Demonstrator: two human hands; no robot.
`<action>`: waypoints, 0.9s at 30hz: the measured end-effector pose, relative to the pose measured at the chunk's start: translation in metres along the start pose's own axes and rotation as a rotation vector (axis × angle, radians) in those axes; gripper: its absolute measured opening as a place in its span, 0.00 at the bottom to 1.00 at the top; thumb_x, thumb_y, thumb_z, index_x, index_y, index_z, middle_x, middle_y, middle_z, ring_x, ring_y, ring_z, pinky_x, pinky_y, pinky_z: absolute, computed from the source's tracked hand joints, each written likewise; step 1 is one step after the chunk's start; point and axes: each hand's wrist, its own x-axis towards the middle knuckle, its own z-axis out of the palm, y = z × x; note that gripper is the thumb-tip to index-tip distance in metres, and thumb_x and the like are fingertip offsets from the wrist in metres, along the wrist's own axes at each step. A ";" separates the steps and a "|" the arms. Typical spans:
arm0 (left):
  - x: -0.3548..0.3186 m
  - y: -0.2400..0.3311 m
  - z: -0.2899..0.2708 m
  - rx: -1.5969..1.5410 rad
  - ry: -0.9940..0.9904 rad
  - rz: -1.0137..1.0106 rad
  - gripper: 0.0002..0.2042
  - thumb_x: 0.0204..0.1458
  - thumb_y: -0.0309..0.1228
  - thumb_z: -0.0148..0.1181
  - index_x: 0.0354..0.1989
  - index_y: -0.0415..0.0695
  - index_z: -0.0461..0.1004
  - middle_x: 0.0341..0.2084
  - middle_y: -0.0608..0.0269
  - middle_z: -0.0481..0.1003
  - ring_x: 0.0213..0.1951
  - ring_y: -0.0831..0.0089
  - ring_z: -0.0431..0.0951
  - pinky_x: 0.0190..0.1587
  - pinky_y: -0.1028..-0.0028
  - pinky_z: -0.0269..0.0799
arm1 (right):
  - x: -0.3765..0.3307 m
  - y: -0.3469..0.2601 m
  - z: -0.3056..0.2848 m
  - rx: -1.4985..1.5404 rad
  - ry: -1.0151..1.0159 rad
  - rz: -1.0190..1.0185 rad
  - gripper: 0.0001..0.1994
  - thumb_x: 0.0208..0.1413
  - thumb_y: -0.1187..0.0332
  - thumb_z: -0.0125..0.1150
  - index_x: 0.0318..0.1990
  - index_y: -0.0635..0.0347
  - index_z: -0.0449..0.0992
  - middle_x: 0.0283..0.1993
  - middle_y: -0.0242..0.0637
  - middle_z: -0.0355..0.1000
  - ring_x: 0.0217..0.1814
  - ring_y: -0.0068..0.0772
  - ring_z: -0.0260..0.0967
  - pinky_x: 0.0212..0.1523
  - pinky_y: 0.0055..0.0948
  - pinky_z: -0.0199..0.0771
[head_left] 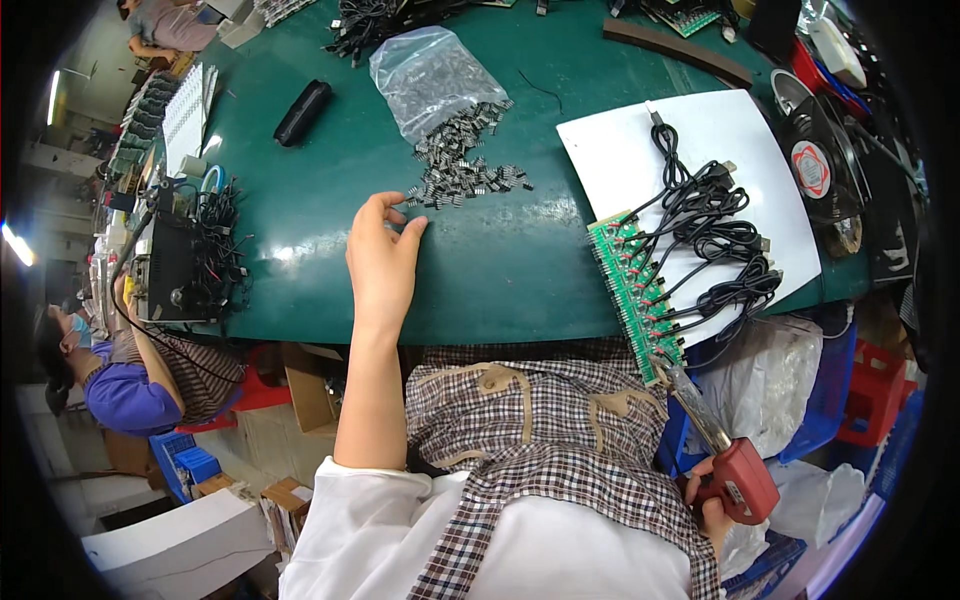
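Observation:
My left hand (382,262) is at the near left edge of a loose pile of small black-and-silver connectors (462,165). Its thumb and forefinger are apart, with nothing seen between them. The connectors spill from a clear plastic bag (437,80) lying on the green table (480,285). At the lower right, my right hand (708,500) is wrapped round the red handle of a soldering gun (748,480). The gun's metal tip points up to the near end of a green circuit board strip (632,285). Several black cables (705,235) are joined along this board, which overhangs the table edge.
A white sheet (610,150) lies under the cables. A black pouch (302,113) and a dark bar (678,52) lie farther back. A round fan (822,170) stands right; a black box (170,260) stands left. Beyond it, a co-worker in purple (135,395) sits.

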 end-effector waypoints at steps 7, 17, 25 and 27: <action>0.020 -0.004 -0.009 -0.007 -0.108 -0.018 0.07 0.39 0.24 0.60 0.27 0.36 0.72 0.20 0.57 0.71 0.25 0.66 0.72 0.31 0.71 0.66 | -0.005 0.003 -0.004 0.012 -0.054 -0.003 0.34 0.42 0.50 0.65 0.47 0.71 0.60 0.37 0.42 0.66 0.18 0.25 0.60 0.17 0.21 0.59; 0.018 0.004 -0.011 0.076 0.019 0.068 0.04 0.39 0.21 0.57 0.23 0.34 0.70 0.20 0.54 0.73 0.22 0.66 0.73 0.28 0.72 0.68 | -0.007 0.010 -0.003 0.061 -0.044 -0.016 0.35 0.41 0.53 0.65 0.50 0.70 0.58 0.38 0.47 0.68 0.22 0.27 0.64 0.22 0.23 0.63; -0.031 0.019 -0.012 0.116 -0.124 0.302 0.05 0.40 0.20 0.58 0.27 0.35 0.71 0.24 0.55 0.70 0.26 0.62 0.71 0.30 0.72 0.67 | -0.007 0.004 0.001 0.101 0.014 -0.037 0.36 0.41 0.53 0.66 0.51 0.71 0.58 0.40 0.47 0.68 0.24 0.28 0.64 0.23 0.22 0.64; -0.030 0.013 -0.013 -0.045 -0.142 0.244 0.05 0.41 0.20 0.56 0.29 0.35 0.71 0.24 0.56 0.70 0.26 0.62 0.71 0.31 0.72 0.67 | -0.008 0.005 0.000 0.105 -0.002 -0.041 0.34 0.42 0.54 0.65 0.50 0.72 0.59 0.40 0.46 0.68 0.23 0.28 0.64 0.22 0.22 0.64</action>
